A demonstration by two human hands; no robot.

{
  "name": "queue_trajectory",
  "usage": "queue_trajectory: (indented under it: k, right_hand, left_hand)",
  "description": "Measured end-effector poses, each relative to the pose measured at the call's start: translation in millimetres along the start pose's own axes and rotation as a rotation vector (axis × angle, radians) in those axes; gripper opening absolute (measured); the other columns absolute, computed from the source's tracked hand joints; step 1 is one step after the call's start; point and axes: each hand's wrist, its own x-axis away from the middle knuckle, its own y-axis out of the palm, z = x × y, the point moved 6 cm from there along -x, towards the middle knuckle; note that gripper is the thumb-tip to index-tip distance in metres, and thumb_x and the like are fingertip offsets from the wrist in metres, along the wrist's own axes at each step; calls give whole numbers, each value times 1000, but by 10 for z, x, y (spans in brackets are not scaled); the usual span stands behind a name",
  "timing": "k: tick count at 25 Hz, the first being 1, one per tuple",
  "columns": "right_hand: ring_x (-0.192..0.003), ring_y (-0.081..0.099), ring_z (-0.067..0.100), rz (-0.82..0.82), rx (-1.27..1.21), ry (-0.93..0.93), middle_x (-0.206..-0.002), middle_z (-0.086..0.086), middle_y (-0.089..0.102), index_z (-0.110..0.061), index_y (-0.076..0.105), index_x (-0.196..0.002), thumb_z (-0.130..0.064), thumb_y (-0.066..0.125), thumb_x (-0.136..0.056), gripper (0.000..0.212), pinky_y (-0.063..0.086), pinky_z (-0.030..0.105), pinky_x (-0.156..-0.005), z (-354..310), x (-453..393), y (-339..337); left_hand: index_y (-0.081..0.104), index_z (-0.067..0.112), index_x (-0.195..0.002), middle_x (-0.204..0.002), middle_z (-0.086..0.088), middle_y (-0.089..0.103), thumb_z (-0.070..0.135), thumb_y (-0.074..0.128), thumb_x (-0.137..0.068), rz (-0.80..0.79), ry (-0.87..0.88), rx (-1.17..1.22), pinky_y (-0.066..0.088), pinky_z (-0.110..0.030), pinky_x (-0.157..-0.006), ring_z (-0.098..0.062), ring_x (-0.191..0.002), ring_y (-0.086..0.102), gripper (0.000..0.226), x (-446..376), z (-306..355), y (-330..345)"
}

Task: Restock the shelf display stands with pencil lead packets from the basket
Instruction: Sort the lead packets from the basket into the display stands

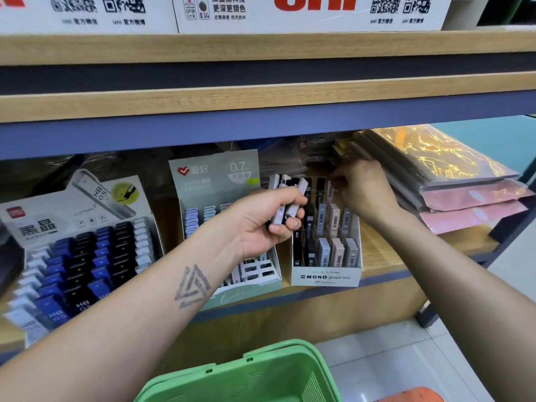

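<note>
In the head view, the left hand sits at the centre of the frame, fingers curled round a fanned bunch of pencil lead packets, grey-white and black, their upper ends sticking up past the knuckles; a triangular tattoo marks the forearm below it. The right hand reaches in right of centre, over the back rows of the white MONO graph stand; its fingertips are bunched together at the top of a packet in the rear of that stand, though whether they actually pinch it cannot be told, since the fingers are blurred and partly in shadow. The MONO graph stand stands on the wooden shelf, its compartments holding upright black, grey and pink packets with barcodes facing out; just beside it to the left is a pale green 0.7 lead stand, partly hidden by the left hand and wrist; further left, in the lower left of the frame, a grey stand carries rows of blue, black and white HB 0.5 cases. At the bottom centre the rim of a green plastic basket shows; its contents are out of sight. On the right of the shelf lie stacked pink and gold wrapped sheets; white uni boxes line the upper shelf.
</note>
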Motion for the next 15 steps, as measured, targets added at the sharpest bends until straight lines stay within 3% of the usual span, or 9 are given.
queue_trajectory:
  k: [6, 8, 10, 12, 15]
  right_hand:
    - [-93, 70, 26, -58, 8, 15, -102, 7, 74, -11, 74, -112, 1, 66, -86, 30, 49, 26, -75, -102, 44, -135]
    - [-84, 70, 20, -97, -412, 177, -95, 3, 75, -13, 76, -108, -8, 64, -94, 20, 54, 27, -74, -178, 93, -265]
    - [-71, 69, 17, -279, -883, 328, -82, 5, 76, -10, 76, -98, -21, 69, -95, 13, 56, 28, -66, -331, 192, -253]
    - [-66, 67, 16, -402, -994, 354, -75, 8, 73, -7, 74, -88, -22, 75, -89, 15, 55, 24, -61, -409, 276, -189]
    - [-73, 71, 20, -389, -1112, 439, -79, 15, 73, 1, 72, -89, -3, 76, -83, 8, 59, 23, -67, -329, 327, -183]
  left_hand:
    - [56, 6, -95, -70, -6, 55, 3, 59, -93, -69, -11, 13, 26, -11, -30, -8, -49, 43, 5, 49, -40, 18]
    - [58, 4, -99, -71, -6, 56, 4, 60, -94, -74, -11, 1, 26, -10, -30, -7, -48, 44, 5, 59, -45, 14]
    - [59, 5, -95, -72, -5, 56, 6, 64, -92, -59, 3, -61, 26, -10, -30, -6, -47, 43, 5, 53, -55, 17]
    - [61, 5, -92, -73, -4, 55, 8, 68, -90, -40, 18, -128, 25, -10, -31, -6, -48, 42, 7, 60, -74, 29]
    - [62, 5, -104, -71, -5, 56, 13, 68, -89, -23, 6, -65, 26, -9, -31, -5, -49, 41, 18, 78, -88, 20]
